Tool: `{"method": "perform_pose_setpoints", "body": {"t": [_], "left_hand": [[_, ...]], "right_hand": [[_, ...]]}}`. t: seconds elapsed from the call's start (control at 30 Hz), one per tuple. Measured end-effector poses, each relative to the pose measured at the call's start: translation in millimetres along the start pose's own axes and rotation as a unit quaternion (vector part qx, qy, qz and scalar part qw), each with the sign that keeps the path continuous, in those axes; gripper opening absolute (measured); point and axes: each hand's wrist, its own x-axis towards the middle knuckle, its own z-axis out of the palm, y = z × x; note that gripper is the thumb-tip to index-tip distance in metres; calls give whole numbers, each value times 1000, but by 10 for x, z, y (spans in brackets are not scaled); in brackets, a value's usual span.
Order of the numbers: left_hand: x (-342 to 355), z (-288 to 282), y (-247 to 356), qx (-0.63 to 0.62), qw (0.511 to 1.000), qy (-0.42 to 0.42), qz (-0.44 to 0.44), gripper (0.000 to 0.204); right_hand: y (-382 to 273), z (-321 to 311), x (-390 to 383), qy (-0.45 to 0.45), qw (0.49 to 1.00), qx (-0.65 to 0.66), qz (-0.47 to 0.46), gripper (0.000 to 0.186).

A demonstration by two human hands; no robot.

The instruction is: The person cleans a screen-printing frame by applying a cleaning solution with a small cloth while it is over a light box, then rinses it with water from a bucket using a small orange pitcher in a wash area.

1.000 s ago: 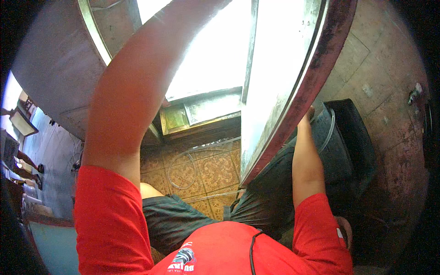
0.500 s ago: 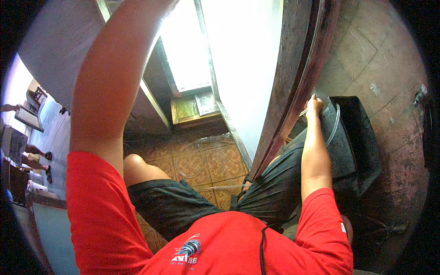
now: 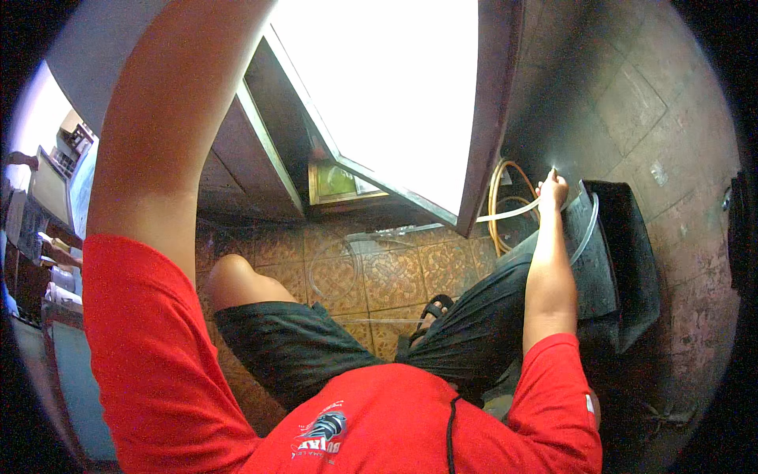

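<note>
My left arm (image 3: 158, 118) reaches up out of the top of the picture, with the hand hidden from view. It runs beside a bright white panel (image 3: 395, 87) in a dark frame, an open door or leaf. My right hand (image 3: 553, 188) is closed on the end of a white hose (image 3: 505, 215), beside the coiled orange hose (image 3: 496, 189). A small shiny tip shows above my fingers. Below the panel is a yellowish-edged ledge (image 3: 332, 186).
A dark bin-like object (image 3: 636, 268) is beside my right leg. Clear tubing (image 3: 351, 245) lies on the patterned tile floor (image 3: 387, 284). A grey wall (image 3: 655, 118) is at right, a grey cabinet side (image 3: 249, 158) at left. At the far left are another person's limbs (image 3: 63, 254) among furniture.
The panel has swung and shifted away from my right hand, uncovering the hoses and more floor. My left arm has moved leftward; my right arm has moved right and now shows its hand clearly.
</note>
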Motion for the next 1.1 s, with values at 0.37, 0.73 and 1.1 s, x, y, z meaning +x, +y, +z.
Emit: {"method": "perform_pose_setpoints", "body": {"t": [0.37,0.73,1.1], "left_hand": [[319,911,-211,87,986,-92,-105,73],[408,2041,-315,84,973,-184,-111,72],[389,3185,-1122,67,997,-35,10,56]], "right_hand": [[617,457,400,-7,999,35,6,38],[636,790,334,125,983,-125,-38,41],[812,804,567,119,987,-92,-51,41]]}}
